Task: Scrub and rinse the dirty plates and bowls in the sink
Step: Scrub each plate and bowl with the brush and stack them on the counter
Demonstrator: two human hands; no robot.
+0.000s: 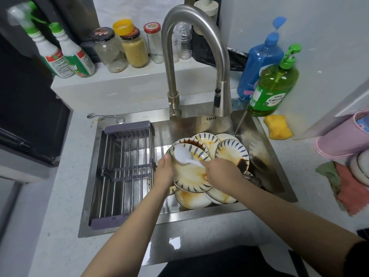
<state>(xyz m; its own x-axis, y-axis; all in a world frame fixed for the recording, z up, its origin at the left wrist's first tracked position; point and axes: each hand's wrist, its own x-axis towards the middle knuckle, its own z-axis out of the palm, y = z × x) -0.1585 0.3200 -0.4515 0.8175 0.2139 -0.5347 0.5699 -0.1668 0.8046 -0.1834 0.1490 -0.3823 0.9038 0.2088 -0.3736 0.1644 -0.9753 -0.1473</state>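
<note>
Two hands are seen, the left hand (164,172) and the right hand (220,172). One white spoon (183,155) is counted. About eight patterned plates (231,154) are counted in one sink (265,156); the exact number is hidden by overlap. One faucet (196,37) and one rack (123,172) are shown. Two spray bottles (65,54), three lidded jars (109,50) and two pump bottles (273,86) are counted. One yellow sponge (277,126), one metal spoon (101,116), one pink cup (343,138) and one pile of cloths (347,192) are seen.
</note>
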